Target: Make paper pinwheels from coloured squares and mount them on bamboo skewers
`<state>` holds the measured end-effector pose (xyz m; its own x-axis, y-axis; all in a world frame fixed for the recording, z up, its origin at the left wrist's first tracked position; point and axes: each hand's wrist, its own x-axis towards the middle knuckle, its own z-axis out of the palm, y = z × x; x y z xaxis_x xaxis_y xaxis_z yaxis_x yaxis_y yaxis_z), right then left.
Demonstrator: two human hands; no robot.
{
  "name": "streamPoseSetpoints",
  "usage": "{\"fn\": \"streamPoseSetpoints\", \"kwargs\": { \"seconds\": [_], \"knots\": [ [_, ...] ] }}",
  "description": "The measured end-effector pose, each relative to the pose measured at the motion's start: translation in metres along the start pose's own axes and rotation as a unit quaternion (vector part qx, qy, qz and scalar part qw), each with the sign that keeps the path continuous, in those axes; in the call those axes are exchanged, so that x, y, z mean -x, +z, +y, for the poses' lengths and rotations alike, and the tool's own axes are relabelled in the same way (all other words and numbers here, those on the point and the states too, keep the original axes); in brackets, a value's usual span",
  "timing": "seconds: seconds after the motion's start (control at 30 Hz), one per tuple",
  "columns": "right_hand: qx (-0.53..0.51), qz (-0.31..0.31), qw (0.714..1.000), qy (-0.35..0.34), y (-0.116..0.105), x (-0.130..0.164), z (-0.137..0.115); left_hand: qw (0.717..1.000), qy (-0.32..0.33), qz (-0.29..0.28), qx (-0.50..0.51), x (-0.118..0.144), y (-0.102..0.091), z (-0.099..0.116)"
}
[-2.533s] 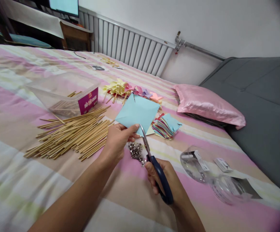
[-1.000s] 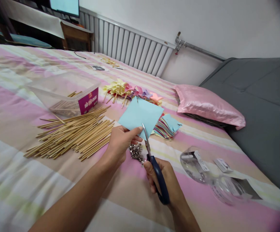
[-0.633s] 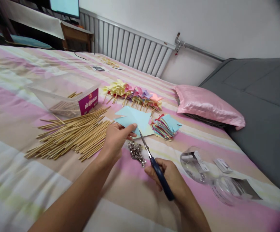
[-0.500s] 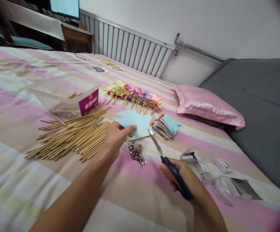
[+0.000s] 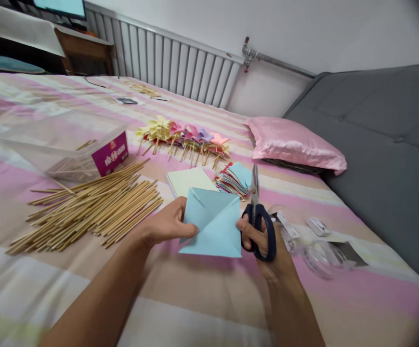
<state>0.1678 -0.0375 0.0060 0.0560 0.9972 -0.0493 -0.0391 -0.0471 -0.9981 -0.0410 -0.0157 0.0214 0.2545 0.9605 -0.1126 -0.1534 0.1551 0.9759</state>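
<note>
A light blue square of paper (image 5: 216,226), slit inward from its corners, is held up over the bed. My left hand (image 5: 168,222) pinches its left edge, thumb in front. In my right hand (image 5: 258,236) are dark-handled scissors (image 5: 255,193), blades together and pointing up; the thumb of that hand also presses the paper's right edge. Behind the blue square lies a pad of pale paper (image 5: 191,181). Just right of it sits a stack of cut coloured papers (image 5: 234,179), a blue one on top. The metal pins are hidden behind the held paper.
Many wooden sticks (image 5: 90,212) lie at left beside a clear plastic box (image 5: 110,156). Finished paper pinwheels (image 5: 184,135) lie in a row farther back. Clear plastic containers (image 5: 325,258) and a small white box (image 5: 318,226) rest at right, a pink pillow (image 5: 296,144) beyond.
The blue paper has come nearer and been turned to face me. My right hand has moved in to its edge, and the scissors have swung upright and closed. The view has shifted right.
</note>
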Motion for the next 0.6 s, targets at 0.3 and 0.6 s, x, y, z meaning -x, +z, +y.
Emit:
{"fn": "streamPoseSetpoints", "kwargs": {
  "seconds": [0.3,0.6],
  "knots": [
    [-0.044,0.06,0.997,-0.021,0.01,0.004,-0.002,0.987,-0.01,-0.159,-0.018,-0.006,0.001,-0.003],
    [-0.027,0.055,0.998,-0.021,0.022,0.008,0.0,0.996,-0.067,-0.024,0.047,-0.014,0.013,-0.013]
  ]
}}
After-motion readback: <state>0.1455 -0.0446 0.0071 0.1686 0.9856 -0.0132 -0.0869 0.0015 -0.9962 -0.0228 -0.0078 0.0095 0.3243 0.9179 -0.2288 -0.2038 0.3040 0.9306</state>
